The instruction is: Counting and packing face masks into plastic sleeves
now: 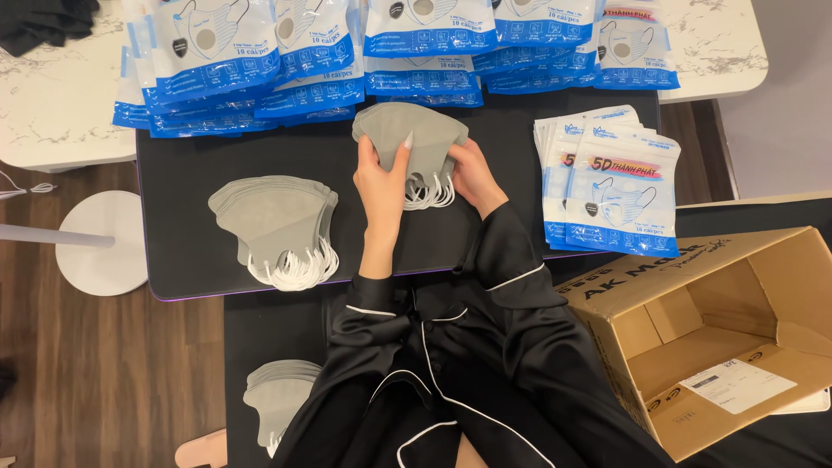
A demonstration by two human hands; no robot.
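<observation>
A stack of grey folded face masks [412, 132] with white ear loops is held over the black mat [191, 247] at its middle. My left hand [381, 178] grips the stack's left side, thumb on top. My right hand [471, 173] holds its right side, near the loops. Left of my hands lies a second fanned pile of grey masks [277, 221] on the mat. A pile of blue-and-white flat mask pouches [611, 182] lies to the right of my hands.
Many filled blue-and-white mask packs [286, 61] are heaped along the mat's far edge. An open cardboard box [719, 329] stands at the lower right. More grey masks [277, 399] lie by my left elbow. A white round stand base [104, 243] sits on the wooden floor.
</observation>
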